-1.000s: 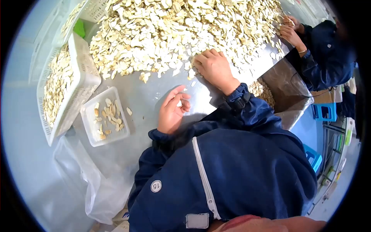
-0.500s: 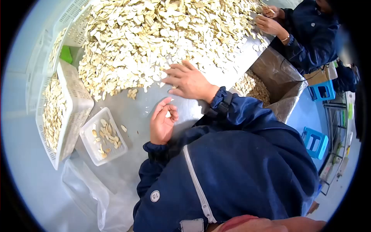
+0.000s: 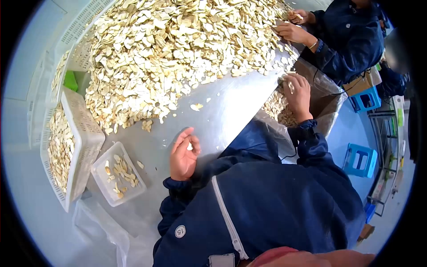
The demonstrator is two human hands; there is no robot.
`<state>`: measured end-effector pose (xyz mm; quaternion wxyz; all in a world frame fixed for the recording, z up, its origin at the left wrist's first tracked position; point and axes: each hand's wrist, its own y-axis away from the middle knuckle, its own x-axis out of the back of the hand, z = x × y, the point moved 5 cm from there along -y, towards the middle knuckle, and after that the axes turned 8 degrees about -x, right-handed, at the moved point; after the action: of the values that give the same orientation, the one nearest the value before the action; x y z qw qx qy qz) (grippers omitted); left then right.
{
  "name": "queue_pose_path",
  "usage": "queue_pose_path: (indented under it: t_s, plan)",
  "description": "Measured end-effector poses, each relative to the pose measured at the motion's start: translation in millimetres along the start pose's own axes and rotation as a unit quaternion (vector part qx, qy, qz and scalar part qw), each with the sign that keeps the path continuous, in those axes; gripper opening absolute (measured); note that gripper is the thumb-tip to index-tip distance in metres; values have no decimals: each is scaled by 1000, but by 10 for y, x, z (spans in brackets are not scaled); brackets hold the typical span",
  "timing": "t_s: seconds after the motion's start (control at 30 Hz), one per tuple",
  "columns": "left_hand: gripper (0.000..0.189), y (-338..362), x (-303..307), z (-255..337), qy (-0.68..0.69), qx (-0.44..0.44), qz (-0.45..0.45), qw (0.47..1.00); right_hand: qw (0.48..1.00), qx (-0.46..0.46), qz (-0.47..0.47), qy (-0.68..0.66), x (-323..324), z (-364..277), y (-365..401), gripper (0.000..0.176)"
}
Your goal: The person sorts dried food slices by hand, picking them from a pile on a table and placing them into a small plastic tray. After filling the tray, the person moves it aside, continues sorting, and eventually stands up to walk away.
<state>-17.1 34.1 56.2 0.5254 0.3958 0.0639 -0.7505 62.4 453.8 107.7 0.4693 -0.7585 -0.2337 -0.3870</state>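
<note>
A large heap of pale, dried-looking slices (image 3: 147,58) covers the far part of the metal table (image 3: 213,115). Low over the table's near side, my left hand (image 3: 183,156) is half curled, palm up, around a small whitish slice (image 3: 190,146). My right hand (image 3: 300,94) is over the box lined with clear plastic (image 3: 327,95), beyond the table's right edge. Its fingers are bent around pale slices (image 3: 291,87), partly hidden by the hand. More broken slices (image 3: 279,109) lie inside that box.
Left of the heap stands a white perforated basket (image 3: 84,133) of slices. A small clear tray (image 3: 100,178) holds several slices. A co-worker's hands (image 3: 291,31) are at the heap's far right. Blue stools (image 3: 360,160) stand on the floor at right.
My right hand has swung right, from the heap's near edge to over the lined box. The table where it was now shows only a few slices. My left hand stays nearly in place.
</note>
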Motion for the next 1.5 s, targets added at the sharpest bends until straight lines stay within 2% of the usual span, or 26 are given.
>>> queue_pose_path:
  t_s: [0.07, 0.13, 0.2, 0.3, 0.43, 0.53, 0.63, 0.77, 0.83, 0.9, 0.93, 0.97, 1.03, 1.07, 1.13, 1.17, 1.27, 1.37, 1.5]
  plan:
    - [37, 1, 11, -17, 7, 0, 11, 1000, 998, -12, -1, -66, -25, -119, -49, 21]
    - [35, 22, 34, -22, 25, 2, 28, 999, 990, 17, -38, -131, -109, -497, -141, 23]
    - [32, 21, 53, -16, 58, 7, 47, 997, 973, 81, -83, -200, -250, -934, -222, 26]
    - [23, 51, 222, -93, 202, 23, 42, 978, 940, 172, -137, -262, -458, -1584, -284, 27]
    - [14, 171, 391, -111, 293, -10, -28, 956, 872, 299, -233, -311, -726, -2532, -37, 32]
    - [16, 252, 428, -84, 298, -12, -67, 952, 814, 423, -229, -326, -765, -3231, 200, 36]
    - [22, 256, 466, -96, 251, -11, -92, 964, 793, 466, -243, -308, -945, -3665, 336, 39]
    - [28, 295, 404, -90, 249, -14, -86, 965, 813, 467, -249, -243, -1158, -3657, 366, 40]
    - [30, 294, 393, -99, 243, -14, -87, 966, 845, 428, -241, -209, -1194, -3401, 216, 37]
    - [29, 282, 523, -183, 120, -42, -39, 991, 879, 380, -218, -187, -1135, -3080, 40, 32]
    - [29, 264, 522, -182, 117, -37, -39, 992, 897, 352, -197, -182, -1047, -2917, -79, 28]
    - [28, 246, 520, -180, 114, -32, -39, 992, 903, 325, -222, -171, -977, -2765, -176, 27]
    - [26, 251, 315, -69, 228, 18, -84, 970, 917, 296, -206, -169, -963, -2585, -284, 27]
    - [25, 229, 237, -26, 220, 9, -61, 974, 925, 280, -192, -173, -953, -2527, -318, 26]
    - [23, 165, 108, 27, 201, -11, -12, 979, 921, 259, -232, -174, -992, -2622, -358, 27]
    - [22, 105, 58, 31, 203, -8, -33, 979, 918, 250, -252, -177, -1033, -2721, -379, 27]
    - [20, -53, -10, 26, 209, -3, -75, 975, 933, 277, -188, -134, -1209, -3030, -388, 27]
    - [19, -168, 66, -39, 226, 1, -76, 971, 951, 245, -161, -102, -1270, -3101, -427, 28]
    - [20, -128, 138, -45, 247, 18, -82, 965, 910, 259, -276, -171, -1106, -2784, -346, 29]
